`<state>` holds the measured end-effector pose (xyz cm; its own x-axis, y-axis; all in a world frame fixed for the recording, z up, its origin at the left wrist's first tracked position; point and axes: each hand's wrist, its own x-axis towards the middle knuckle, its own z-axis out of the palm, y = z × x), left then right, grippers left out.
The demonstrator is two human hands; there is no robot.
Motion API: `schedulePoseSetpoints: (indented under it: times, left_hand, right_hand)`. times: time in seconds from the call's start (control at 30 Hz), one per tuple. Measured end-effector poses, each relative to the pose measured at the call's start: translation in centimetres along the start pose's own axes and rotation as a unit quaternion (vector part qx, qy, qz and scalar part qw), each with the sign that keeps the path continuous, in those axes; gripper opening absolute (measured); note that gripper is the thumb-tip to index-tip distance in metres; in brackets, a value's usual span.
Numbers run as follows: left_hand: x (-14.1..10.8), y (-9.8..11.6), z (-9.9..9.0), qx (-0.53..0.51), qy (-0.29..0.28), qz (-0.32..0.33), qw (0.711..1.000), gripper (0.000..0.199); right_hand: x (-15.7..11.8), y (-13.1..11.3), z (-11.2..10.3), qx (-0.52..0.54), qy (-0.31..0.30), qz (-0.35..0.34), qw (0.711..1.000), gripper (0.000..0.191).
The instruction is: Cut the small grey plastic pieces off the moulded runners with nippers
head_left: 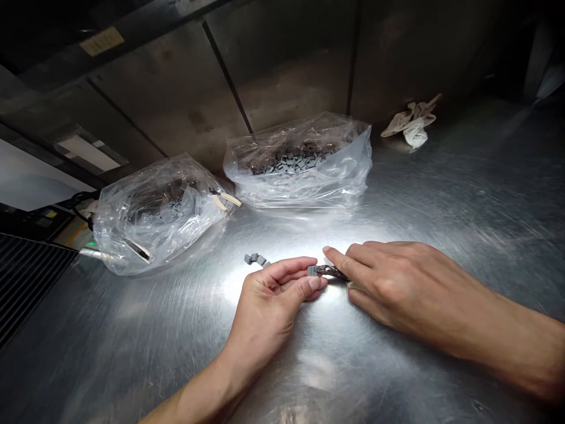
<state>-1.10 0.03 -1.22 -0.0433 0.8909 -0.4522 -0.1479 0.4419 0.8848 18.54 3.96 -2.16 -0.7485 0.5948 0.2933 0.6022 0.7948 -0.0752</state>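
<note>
Grey block (312, 271), squared; dark metal tool (330, 271) in hands (271, 297).

Your left hand (271, 294) and left forearm (203, 386) are bare, lower centre to bottom edge; left thumb (304, 288) has a short-looking nail. Your right hand (392, 280) and right forearm (498, 333), bare too, reach the frame's right edge.

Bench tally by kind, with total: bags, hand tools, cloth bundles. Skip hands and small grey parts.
Clear plastic bags: 2
Cream-handled pliers-like tool: 1
Slim dark-and-pale tool: 1
Dark metal tool at right hand, partly hidden: 1
Crumpled beige-and-white cloth bundle: 1
Total: 6
</note>
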Motion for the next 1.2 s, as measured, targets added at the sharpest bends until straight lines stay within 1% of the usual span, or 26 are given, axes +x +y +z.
schedulePoseSetpoints:
  times: [0.13,0.3,0.47,0.63,0.77,0.97,1.07,1.2]
  left_hand:
    - [0.06,-0.02,-0.07,0.0,-0.002,0.0,1.0,0.027]
    - [-0.06,-0.03,-0.05,0.002,0.0,-0.008,1.0,0.028]
    - [-0.05,-0.1,-0.09,-0.001,-0.001,-0.016,1.0,0.029]
    - [0.04,-0.1,-0.12,-0.001,0.004,-0.002,1.0,0.032]
    - [0.11,0.0,-0.01,0.004,0.007,-0.013,1.0,0.032]
    - [0.04,0.14,0.08,0.007,0.021,-0.025,0.999,0.029]
    - [-0.03,0.21,0.12,0.006,0.019,-0.031,0.999,0.03]
    - [-0.03,0.19,0.18,0.009,0.008,-0.031,0.999,0.031]
  right_hand:
    - [-0.05,-0.03,-0.13,-0.001,-0.012,-0.001,1.0,0.036]
    - [-0.08,-0.03,-0.28,0.009,-0.007,-0.005,1.0,0.034]
    - [-0.05,-0.04,-0.41,0.017,-0.02,-0.003,1.0,0.034]
    - [-0.02,0.05,-0.36,0.017,-0.028,-0.004,0.999,0.032]
    - [-0.06,0.3,-0.42,0.02,-0.025,-0.017,0.999,0.032]
    - [-0.01,0.43,-0.68,0.056,-0.041,-0.024,0.997,0.017]
    - [-0.03,0.26,-0.5,0.048,-0.022,-0.01,0.999,0.019]
    - [-0.05,-0.04,-0.08,0.038,0.01,0.008,0.999,0.029]
